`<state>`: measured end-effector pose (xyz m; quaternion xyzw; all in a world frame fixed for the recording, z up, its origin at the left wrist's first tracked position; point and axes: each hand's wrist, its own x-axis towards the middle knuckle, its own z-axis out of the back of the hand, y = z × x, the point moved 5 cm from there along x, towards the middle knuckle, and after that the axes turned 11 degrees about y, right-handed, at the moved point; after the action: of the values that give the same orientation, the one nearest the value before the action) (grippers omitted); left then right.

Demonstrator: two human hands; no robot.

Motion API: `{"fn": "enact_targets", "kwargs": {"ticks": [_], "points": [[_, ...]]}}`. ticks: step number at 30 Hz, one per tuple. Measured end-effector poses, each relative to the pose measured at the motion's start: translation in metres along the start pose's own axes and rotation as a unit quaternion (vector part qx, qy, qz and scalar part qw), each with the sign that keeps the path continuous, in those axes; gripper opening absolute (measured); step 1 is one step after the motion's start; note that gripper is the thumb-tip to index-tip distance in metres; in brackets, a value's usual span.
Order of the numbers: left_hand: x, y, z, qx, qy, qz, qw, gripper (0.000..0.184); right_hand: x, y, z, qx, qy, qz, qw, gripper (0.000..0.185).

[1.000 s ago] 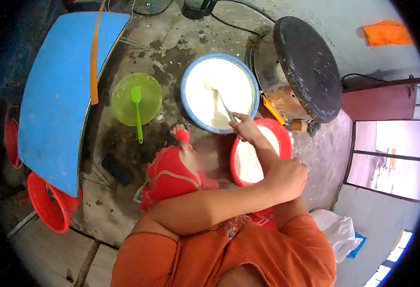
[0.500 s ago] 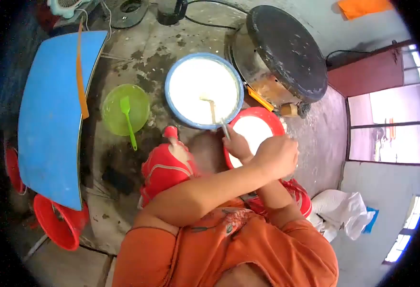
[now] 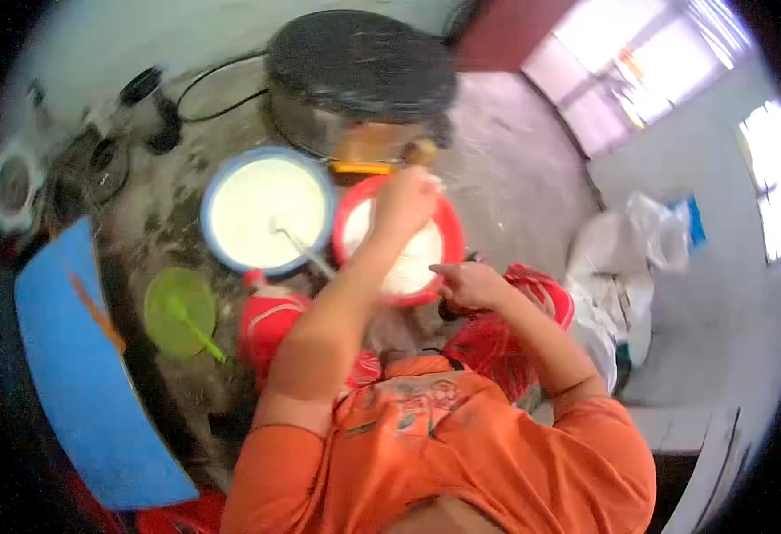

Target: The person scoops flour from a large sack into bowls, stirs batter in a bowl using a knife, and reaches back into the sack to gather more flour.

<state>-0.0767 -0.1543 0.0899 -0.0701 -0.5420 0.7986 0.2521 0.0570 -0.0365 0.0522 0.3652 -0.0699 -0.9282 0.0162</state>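
Observation:
My left hand (image 3: 410,206) reaches over the far side of a red basin (image 3: 452,233) holding white powder or batter. Its fingers are closed, and blur hides what they may hold. My right hand (image 3: 475,287) is at the near right rim of this basin, its index finger stretched over the edge and the others curled at the rim. To the left stands a blue basin (image 3: 211,233) full of creamy white liquid. A ladle (image 3: 306,249) leans in that liquid with its handle over the near rim, and neither hand is on it.
Behind the basins stands a round black-topped griddle (image 3: 364,67). An orange-yellow strip (image 3: 361,167) lies at its foot. A green bowl (image 3: 163,289) with a green spatula (image 3: 196,329) and a blue board (image 3: 97,383) are at left. White sacks (image 3: 617,276) lie at right.
My right hand has let go of the ladle and moved to the red basin's right rim. My left hand has swung from the right to above the basin's far side. The camera view has turned.

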Motion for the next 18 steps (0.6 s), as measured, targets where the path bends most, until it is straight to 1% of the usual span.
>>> {"fn": "enact_targets", "kwargs": {"ticks": [1, 2, 3, 4, 6, 7, 9, 10, 12, 13, 14, 15, 16, 17, 18], "points": [[0.000, -0.001, -0.002, -0.006, 0.045, 0.007, 0.999, 0.023, -0.020, -0.022, 0.004, 0.013, -0.031, -0.028, 0.999, 0.046], [0.010, 0.029, -0.020, -0.006, 0.058, 0.024, 0.998, 0.025, -0.040, -0.042, 0.008, 0.022, -0.059, -0.052, 0.997, 0.045], [0.002, 0.017, -0.016, 0.073, 0.048, 0.003, 0.996, 0.028, -0.065, -0.060, 0.017, 0.084, -0.118, -0.044, 0.988, 0.041], [-0.002, 0.013, -0.020, 0.039, 0.080, 0.013, 0.996, 0.032, -0.087, -0.082, 0.023, 0.147, -0.173, -0.048, 0.973, 0.039], [0.006, 0.040, -0.039, 0.135, 0.077, -0.034, 0.987, 0.037, -0.129, -0.122, 0.033, 0.225, -0.248, -0.090, 0.938, 0.036], [0.007, 0.040, -0.043, 0.146, 0.102, -0.015, 0.984, 0.037, -0.144, -0.142, 0.032, 0.236, -0.266, -0.103, 0.929, 0.036], [0.010, 0.047, -0.050, 0.173, 0.143, 0.022, 0.974, 0.037, -0.167, -0.191, 0.023, 0.277, -0.326, -0.191, 0.884, 0.034], [0.011, 0.050, -0.049, 0.187, 0.155, 0.035, 0.969, 0.037, -0.175, -0.211, 0.015, 0.285, -0.337, -0.196, 0.876, 0.034], [0.010, 0.060, -0.049, 0.195, 0.111, 0.006, 0.974, 0.035, -0.185, -0.257, -0.008, 0.216, -0.382, -0.234, 0.867, 0.037], [0.009, 0.065, -0.054, 0.195, 0.119, -0.007, 0.973, 0.034, -0.190, -0.279, -0.019, 0.230, -0.364, -0.237, 0.871, 0.043], [0.009, 0.070, -0.059, 0.194, 0.127, -0.016, 0.973, 0.033, -0.197, -0.297, -0.025, 0.238, -0.366, -0.241, 0.867, 0.043], [0.009, 0.080, -0.063, 0.171, 0.108, -0.034, 0.979, 0.032, -0.203, -0.317, -0.030, 0.246, -0.357, -0.266, 0.861, 0.044], [0.007, 0.075, -0.069, 0.194, 0.107, -0.045, 0.974, 0.031, -0.210, -0.340, -0.036, 0.254, -0.348, -0.291, 0.854, 0.046], [0.007, 0.073, -0.074, 0.229, 0.113, -0.077, 0.964, 0.031, -0.217, -0.361, -0.039, 0.219, -0.380, -0.324, 0.838, 0.044], [0.006, 0.071, -0.079, 0.264, 0.121, -0.111, 0.950, 0.031, -0.225, -0.384, -0.043, 0.213, -0.394, -0.335, 0.829, 0.045]]}}
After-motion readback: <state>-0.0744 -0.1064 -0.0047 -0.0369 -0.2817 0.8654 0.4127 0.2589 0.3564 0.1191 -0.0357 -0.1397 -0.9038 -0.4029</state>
